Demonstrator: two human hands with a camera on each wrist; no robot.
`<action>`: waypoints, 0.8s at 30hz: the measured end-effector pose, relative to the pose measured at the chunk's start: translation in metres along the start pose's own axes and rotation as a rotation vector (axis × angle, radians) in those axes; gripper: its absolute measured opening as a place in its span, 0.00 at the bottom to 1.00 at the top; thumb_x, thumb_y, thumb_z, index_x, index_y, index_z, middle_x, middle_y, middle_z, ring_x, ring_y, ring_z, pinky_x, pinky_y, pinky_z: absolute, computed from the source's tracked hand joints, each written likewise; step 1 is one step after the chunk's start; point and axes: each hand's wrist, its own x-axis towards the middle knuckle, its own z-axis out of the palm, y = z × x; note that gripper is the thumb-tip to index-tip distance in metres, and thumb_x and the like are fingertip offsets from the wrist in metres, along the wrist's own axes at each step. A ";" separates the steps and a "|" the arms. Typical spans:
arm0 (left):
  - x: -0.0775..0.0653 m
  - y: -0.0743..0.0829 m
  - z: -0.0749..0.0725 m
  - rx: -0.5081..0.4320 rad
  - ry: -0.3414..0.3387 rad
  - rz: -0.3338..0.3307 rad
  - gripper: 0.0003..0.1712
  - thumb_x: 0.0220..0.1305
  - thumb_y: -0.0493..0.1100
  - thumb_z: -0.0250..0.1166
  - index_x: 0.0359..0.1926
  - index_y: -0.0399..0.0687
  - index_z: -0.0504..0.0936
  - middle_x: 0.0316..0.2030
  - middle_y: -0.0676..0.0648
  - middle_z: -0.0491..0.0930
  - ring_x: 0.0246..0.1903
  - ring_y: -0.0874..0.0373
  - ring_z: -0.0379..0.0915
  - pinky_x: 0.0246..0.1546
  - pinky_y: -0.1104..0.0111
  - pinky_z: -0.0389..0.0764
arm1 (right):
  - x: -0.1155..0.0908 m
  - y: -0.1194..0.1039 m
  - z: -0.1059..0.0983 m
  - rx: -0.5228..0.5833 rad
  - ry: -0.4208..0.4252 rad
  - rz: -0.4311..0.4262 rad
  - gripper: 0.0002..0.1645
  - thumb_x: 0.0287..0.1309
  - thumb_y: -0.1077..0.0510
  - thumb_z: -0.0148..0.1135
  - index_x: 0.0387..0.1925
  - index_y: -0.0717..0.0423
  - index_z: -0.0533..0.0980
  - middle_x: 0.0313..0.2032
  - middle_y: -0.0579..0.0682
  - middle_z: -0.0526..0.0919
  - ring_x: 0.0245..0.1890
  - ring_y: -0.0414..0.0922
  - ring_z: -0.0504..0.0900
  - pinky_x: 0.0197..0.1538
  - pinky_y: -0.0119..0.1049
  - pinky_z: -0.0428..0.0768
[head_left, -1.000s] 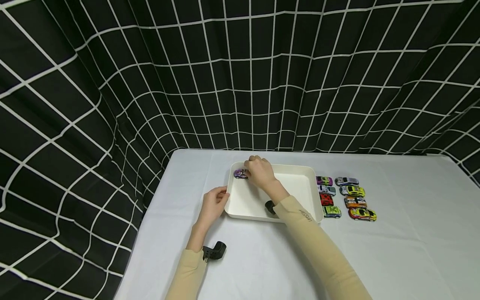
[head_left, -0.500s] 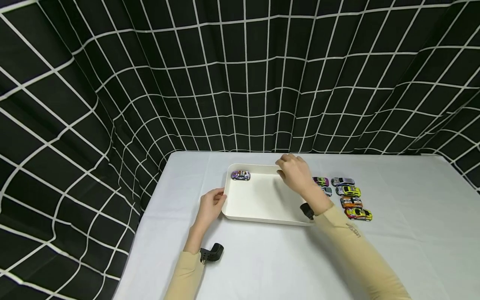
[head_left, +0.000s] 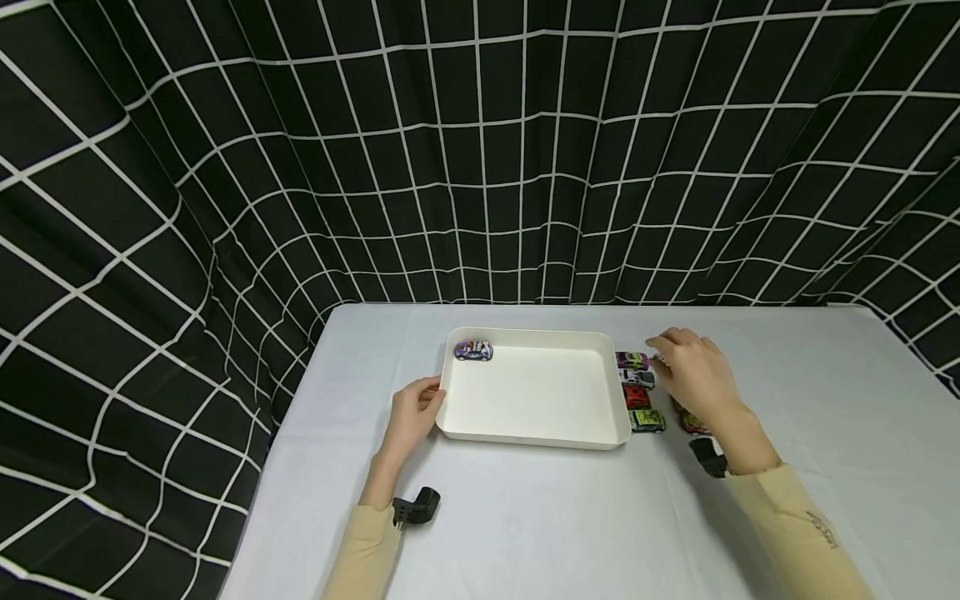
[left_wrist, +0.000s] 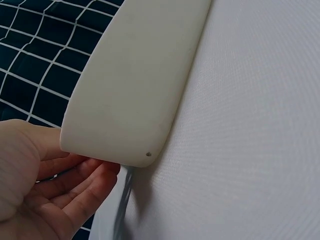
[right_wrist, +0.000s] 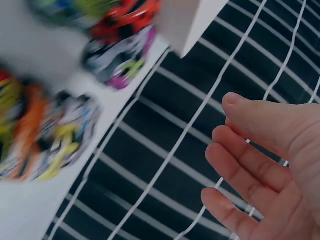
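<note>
A white rectangular tray [head_left: 536,444] lies on the table. At its left end my left hand [head_left: 411,417] holds the short wall, thumb at the rim and fingers curled against the outside; the left wrist view shows those fingers [left_wrist: 95,187] by the tray's corner. One purple toy car [head_left: 473,351] sits in the tray's far left corner. My right hand [head_left: 693,375] hovers over the outer row of toy cars, loosely bent fingers [right_wrist: 240,160] holding nothing. It hides most of that row; part of a red-and-yellow toy car [head_left: 690,419] shows below it.
Along the tray's right side stands a row of toy cars: a purple-and-green car [head_left: 632,360], a silver car [head_left: 637,379], a red-and-black car [head_left: 637,397] and a green car [head_left: 647,420]. A black curtain with white grid lines [head_left: 480,167] hangs behind the white-covered table [head_left: 525,525].
My right hand has left the purple toy car in the tray's corner and swung right, over the tray, to the outer toy cars. My left hand stays at the tray's left end.
</note>
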 end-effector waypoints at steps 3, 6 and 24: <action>-0.001 0.001 0.000 -0.005 -0.004 0.000 0.14 0.62 0.32 0.59 0.48 0.28 0.78 0.37 0.37 0.80 0.36 0.50 0.78 0.36 0.72 0.82 | -0.017 0.011 -0.004 -0.004 0.017 0.017 0.16 0.42 0.68 0.70 0.37 0.68 0.79 0.33 0.63 0.80 0.35 0.58 0.77 0.33 0.52 0.76; -0.001 0.001 0.000 -0.004 -0.008 -0.001 0.14 0.62 0.32 0.59 0.48 0.28 0.78 0.37 0.37 0.80 0.36 0.50 0.78 0.36 0.72 0.82 | -0.033 0.020 -0.008 -0.013 0.021 0.013 0.17 0.39 0.67 0.72 0.36 0.68 0.79 0.32 0.62 0.79 0.34 0.58 0.77 0.32 0.53 0.75; -0.001 -0.001 0.000 -0.002 0.000 0.006 0.14 0.62 0.32 0.59 0.48 0.28 0.77 0.38 0.37 0.80 0.36 0.50 0.78 0.36 0.72 0.82 | -0.089 0.051 -0.008 0.035 -0.027 -0.058 0.20 0.30 0.67 0.75 0.33 0.63 0.80 0.32 0.57 0.81 0.30 0.56 0.80 0.29 0.54 0.76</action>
